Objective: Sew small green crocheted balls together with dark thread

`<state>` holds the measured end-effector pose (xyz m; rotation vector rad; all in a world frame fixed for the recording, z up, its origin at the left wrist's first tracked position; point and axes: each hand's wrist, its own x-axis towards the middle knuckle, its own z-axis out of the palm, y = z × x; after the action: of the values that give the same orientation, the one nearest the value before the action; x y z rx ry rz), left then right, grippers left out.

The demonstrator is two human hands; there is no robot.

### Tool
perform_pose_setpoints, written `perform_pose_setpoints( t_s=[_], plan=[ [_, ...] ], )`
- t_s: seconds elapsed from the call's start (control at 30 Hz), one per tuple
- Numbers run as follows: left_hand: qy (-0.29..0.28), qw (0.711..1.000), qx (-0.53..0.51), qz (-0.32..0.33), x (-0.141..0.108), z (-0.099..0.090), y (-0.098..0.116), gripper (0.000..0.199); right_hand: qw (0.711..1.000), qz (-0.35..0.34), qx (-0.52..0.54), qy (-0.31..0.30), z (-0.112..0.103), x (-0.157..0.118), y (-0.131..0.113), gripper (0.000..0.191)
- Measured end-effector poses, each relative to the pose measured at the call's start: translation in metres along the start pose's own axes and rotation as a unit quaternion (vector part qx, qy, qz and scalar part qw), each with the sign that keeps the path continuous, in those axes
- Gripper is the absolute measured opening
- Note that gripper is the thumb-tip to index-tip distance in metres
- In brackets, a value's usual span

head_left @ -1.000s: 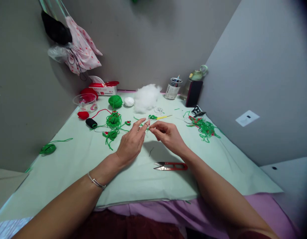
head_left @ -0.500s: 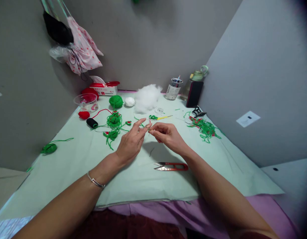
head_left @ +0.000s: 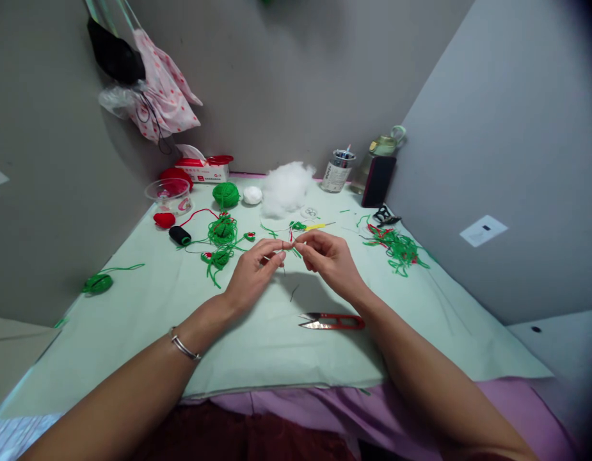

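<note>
My left hand (head_left: 255,267) and my right hand (head_left: 330,261) meet fingertip to fingertip above the middle of the pale green table cover (head_left: 248,346). Both are pinched round a small piece of green and red yarn (head_left: 296,251), whose strands show between and below the fingers. A dark thread hangs from the left fingertips. Orange-handled thread snips (head_left: 331,321) lie below the hands, near a short dark thread (head_left: 294,292). Just beyond the fingers is a yellow-handled tool (head_left: 315,226) beside green yarn.
Green yarn pieces (head_left: 222,229) and a black spool (head_left: 180,235) lie left; tangled yarn scraps (head_left: 396,250) lie right. Behind are white stuffing (head_left: 288,189), a green ball (head_left: 226,194), a clear tub (head_left: 169,197), a pen tin (head_left: 336,173), a phone (head_left: 379,182) and a bottle (head_left: 383,145).
My left fingers have drawn in from a more spread pose to a pinch. Green strands now show more clearly between the hands. The whole view has shifted slightly.
</note>
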<state>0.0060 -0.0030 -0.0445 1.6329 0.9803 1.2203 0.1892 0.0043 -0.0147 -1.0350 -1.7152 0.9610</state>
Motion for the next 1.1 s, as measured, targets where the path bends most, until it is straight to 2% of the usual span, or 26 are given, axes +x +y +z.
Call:
perform_pose_setpoints(
  t_s=[0.1, 0.2, 0.33, 0.43, 0.63, 0.8, 0.9, 0.97, 1.0, 1.07, 1.1],
  plan=[
    [-0.031, 0.989, -0.114, -0.091, 0.002, -0.001, 0.004, 0.032, 0.999, 0.004, 0.026, 0.018, 0.000, 0.000, 0.000, 0.023],
    [-0.024, 0.968, -0.214, -0.129, 0.004, -0.002, 0.007, 0.030, 0.998, 0.021, 0.065, 0.013, -0.002, 0.001, 0.000, 0.027],
    [0.024, 0.954, -0.263, -0.141, 0.005, -0.003, 0.008, 0.027, 0.992, 0.071, 0.104, -0.003, -0.004, 0.003, 0.000, 0.031],
    [0.057, 0.949, -0.277, -0.141, 0.005, -0.003, 0.009, 0.025, 0.991, 0.096, 0.092, -0.018, -0.004, 0.004, -0.002, 0.033],
    [0.099, 0.941, -0.298, -0.131, 0.007, -0.005, 0.009, 0.026, 0.992, 0.098, 0.075, -0.023, -0.005, 0.004, -0.002, 0.025],
    [0.110, 0.941, -0.296, -0.119, 0.008, -0.005, 0.010, 0.027, 0.979, 0.081, 0.145, -0.117, 0.001, 0.002, 0.004, 0.017],
    [0.109, 0.947, -0.275, -0.123, 0.008, -0.005, 0.008, 0.029, 0.978, 0.101, 0.139, -0.121, 0.004, 0.001, 0.006, 0.019],
    [0.098, 0.961, -0.227, -0.123, 0.009, -0.009, 0.006, 0.029, 0.980, 0.106, 0.130, -0.110, 0.002, 0.001, 0.005, 0.020],
    [0.088, 0.974, -0.175, -0.111, 0.010, -0.012, 0.005, 0.027, 0.980, 0.106, 0.130, -0.105, 0.000, 0.001, 0.004, 0.020],
    [0.084, 0.996, -0.007, -0.040, 0.013, -0.021, 0.002, 0.020, 0.981, 0.102, 0.132, -0.099, -0.004, 0.002, 0.001, 0.022],
    [0.099, 0.991, 0.093, 0.013, 0.014, -0.026, 0.002, 0.019, 0.982, 0.099, 0.132, -0.095, -0.006, 0.003, 0.000, 0.022]
  ],
)
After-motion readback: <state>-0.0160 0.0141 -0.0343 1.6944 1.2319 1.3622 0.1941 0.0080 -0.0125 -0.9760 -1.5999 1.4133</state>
